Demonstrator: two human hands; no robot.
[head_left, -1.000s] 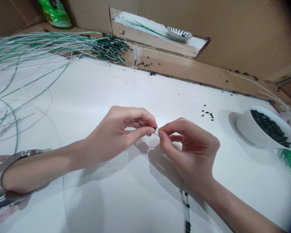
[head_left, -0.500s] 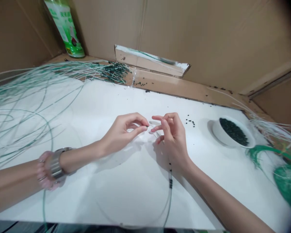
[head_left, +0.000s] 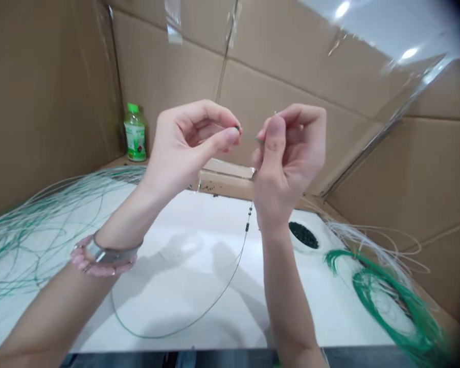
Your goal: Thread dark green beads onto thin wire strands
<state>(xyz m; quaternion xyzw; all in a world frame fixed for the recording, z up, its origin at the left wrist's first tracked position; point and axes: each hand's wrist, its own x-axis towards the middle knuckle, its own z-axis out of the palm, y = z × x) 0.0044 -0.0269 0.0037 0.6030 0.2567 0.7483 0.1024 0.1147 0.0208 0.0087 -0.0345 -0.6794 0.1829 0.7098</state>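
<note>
My left hand (head_left: 191,138) is raised at the middle, thumb and forefinger pinched on a small dark bead (head_left: 236,129). A short gap to its right, my right hand (head_left: 289,156) is closed around a thin cord (head_left: 199,319). A green tip (head_left: 259,140) of cord pokes out from its fingers on the left, and a pale end shows above the thumb. Below this hand the cord hangs with several dark beads (head_left: 247,226) threaded on it, then loops down over the white table. Part of the cord is hidden inside the right hand.
A white bowl (head_left: 322,225) of dark beads stands right of my right forearm. Coiled green cord (head_left: 371,301) lies at the right edge, loose green and white strands (head_left: 61,214) at the left. A green bottle (head_left: 135,134) stands in the corner of the cardboard walls (head_left: 168,66).
Both hands have risen from low over the table. My right hand's fingers, spread before, are now closed on the cord. The view has tilted up, showing more cardboard wall.
</note>
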